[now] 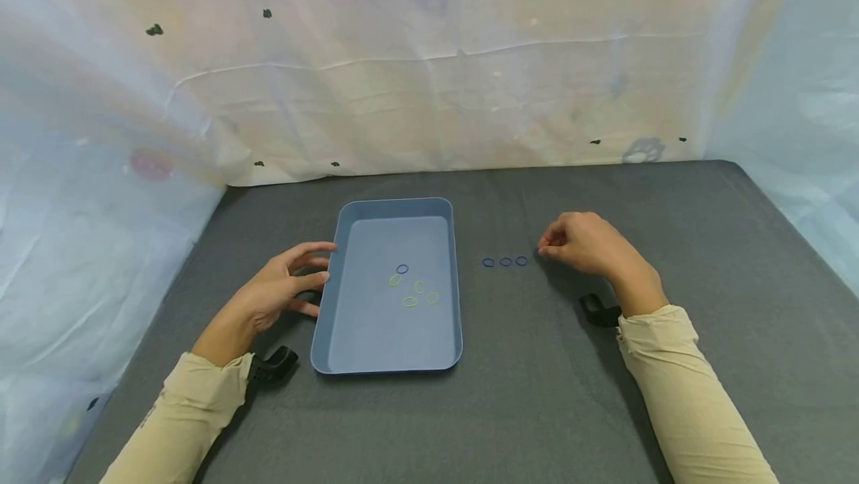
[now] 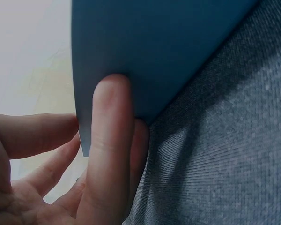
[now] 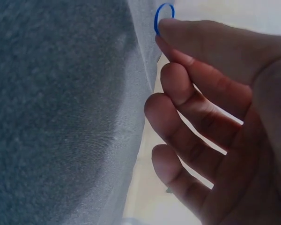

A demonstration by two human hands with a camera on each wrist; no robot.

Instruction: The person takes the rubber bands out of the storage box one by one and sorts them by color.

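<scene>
In the right wrist view, a thin blue rubber band [image 3: 156, 22] is pinched between the thumb and index finger of my right hand [image 3: 215, 103], its other fingers bent loosely. From the head view, my right hand [image 1: 587, 245] hovers low over the cloth, just right of a row of three blue rubber bands [image 1: 506, 262]. My left hand [image 1: 278, 286] rests against the left side of a blue-grey tray [image 1: 389, 350], fingers fairly straight and touching its outer wall [image 2: 168, 47]. Inside the tray lie a blue rubber band [image 1: 403, 269] and several yellow-green rubber bands [image 1: 410, 302].
Dark grey cloth [image 1: 537, 409] covers the table. Pale sheets [image 1: 436, 111] hang behind it and at both sides. Black wrist straps or mounts [image 1: 274, 366] sit at both sleeve cuffs.
</scene>
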